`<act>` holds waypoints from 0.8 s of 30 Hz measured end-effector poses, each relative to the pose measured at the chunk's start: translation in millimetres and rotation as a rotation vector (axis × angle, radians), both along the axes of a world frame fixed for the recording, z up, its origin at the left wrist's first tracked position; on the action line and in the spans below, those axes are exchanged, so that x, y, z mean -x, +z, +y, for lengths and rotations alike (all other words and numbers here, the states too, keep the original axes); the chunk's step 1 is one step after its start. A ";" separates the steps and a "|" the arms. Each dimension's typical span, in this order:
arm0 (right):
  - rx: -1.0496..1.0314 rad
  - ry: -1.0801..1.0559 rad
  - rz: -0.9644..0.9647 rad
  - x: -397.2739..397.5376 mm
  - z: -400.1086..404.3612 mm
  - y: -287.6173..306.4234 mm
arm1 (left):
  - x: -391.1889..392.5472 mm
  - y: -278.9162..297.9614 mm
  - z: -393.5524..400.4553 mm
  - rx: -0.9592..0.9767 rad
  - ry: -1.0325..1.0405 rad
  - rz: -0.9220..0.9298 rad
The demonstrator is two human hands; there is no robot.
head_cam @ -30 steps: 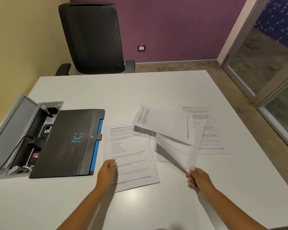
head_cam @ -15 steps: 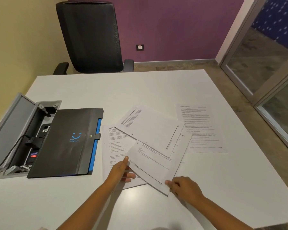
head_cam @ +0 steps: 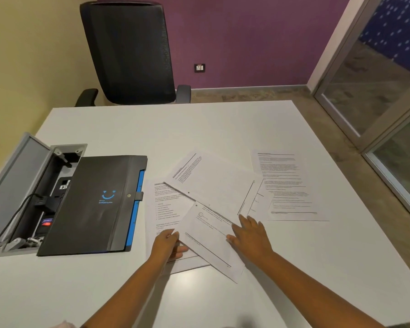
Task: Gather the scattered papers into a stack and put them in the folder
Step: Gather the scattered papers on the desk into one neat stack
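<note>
Several printed white sheets lie scattered on the white table (head_cam: 223,129). One sheet (head_cam: 166,209) lies beside the folder. A tilted sheet (head_cam: 213,183) and a lower tilted sheet (head_cam: 206,235) overlap it. Another sheet (head_cam: 284,185) lies apart to the right. The dark grey folder (head_cam: 92,204), with a blue edge and a blue smile logo, lies closed at the left. My left hand (head_cam: 167,243) pinches the left corner of the lower tilted sheet. My right hand (head_cam: 251,235) rests flat on that sheet with fingers spread.
An open grey cable box (head_cam: 21,185) with plugs and a black cord is set into the table left of the folder. A black office chair (head_cam: 128,50) stands at the far edge. A glass door (head_cam: 376,91) is at the right.
My right hand laid the lifted sheets down over the left sheet, let go of their edge and moved onto them. My left hand shifted right to the corner of the lower sheet.
</note>
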State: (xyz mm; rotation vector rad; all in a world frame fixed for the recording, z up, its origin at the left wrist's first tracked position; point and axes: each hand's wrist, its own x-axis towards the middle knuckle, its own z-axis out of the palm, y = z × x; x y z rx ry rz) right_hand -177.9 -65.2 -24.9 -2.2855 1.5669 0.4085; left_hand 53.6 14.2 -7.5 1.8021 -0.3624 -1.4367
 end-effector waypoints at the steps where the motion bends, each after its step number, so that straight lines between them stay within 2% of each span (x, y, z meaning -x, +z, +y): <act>1: -0.026 -0.004 0.011 -1.1 -1.0 -1.7 | -2.6 0.0 -0.1 0.002 0.005 -0.007; 6: -0.091 -0.041 -0.022 -4.2 2.2 -3.4 | -6.8 -1.5 1.2 -0.024 -0.007 -0.001; 14: -0.090 0.033 -0.322 -7.8 30.5 25.9 | -0.9 -7.9 6.9 -0.035 0.003 0.002; 17: -0.330 0.024 -0.530 -13.4 47.4 34.0 | 0.5 -7.6 5.9 -0.018 0.030 0.008; 19: -0.446 0.068 -0.584 -19.3 55.8 34.5 | 0.7 -6.3 3.2 -0.002 0.070 0.027; 24: -0.507 0.019 -0.631 -25.4 57.2 33.5 | 8.4 -0.2 -3.5 0.033 0.023 0.000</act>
